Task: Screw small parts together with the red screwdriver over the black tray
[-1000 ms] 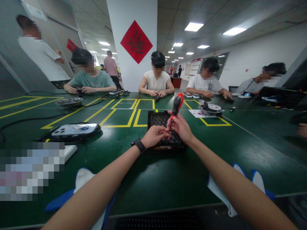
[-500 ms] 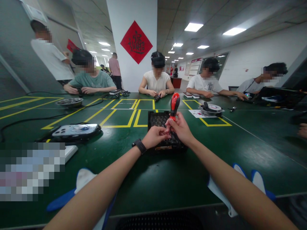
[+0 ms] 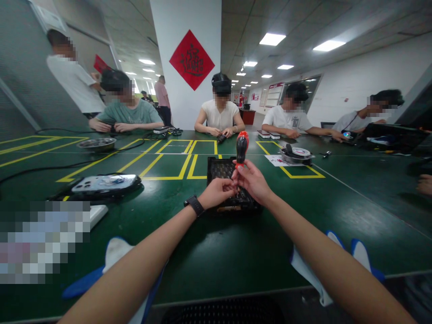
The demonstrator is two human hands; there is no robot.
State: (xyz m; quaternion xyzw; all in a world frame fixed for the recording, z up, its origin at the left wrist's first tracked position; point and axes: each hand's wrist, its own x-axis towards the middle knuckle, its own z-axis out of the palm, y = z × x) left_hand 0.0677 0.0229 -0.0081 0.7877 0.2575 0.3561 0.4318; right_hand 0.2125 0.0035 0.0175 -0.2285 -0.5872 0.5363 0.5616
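Observation:
A screwdriver (image 3: 242, 147) with a red and black handle stands nearly upright, handle at the top. My right hand (image 3: 254, 183) is closed round its lower end, the fingers just under the handle. My left hand (image 3: 218, 192), with a black watch on the wrist, has its fingertips pinched together beside the shaft; whatever they hold is hidden. Both hands are over an open black case (image 3: 216, 165) with a patterned inside that I cannot make out in detail. The tip of the screwdriver is hard to see between the fingers and the case.
White and blue gloves (image 3: 116, 252) lie under my forearms on the green table (image 3: 270, 252). At left are a phone (image 3: 106, 182) and a metal bowl (image 3: 97, 144). Another bowl (image 3: 297, 156) holding objects stands at right on paper. Several people sit across the table.
The screwdriver's handle has tipped slightly to the left and its colour sides have turned, showing more black. My right fingers have shifted a little on it. My left hand stays almost in place.

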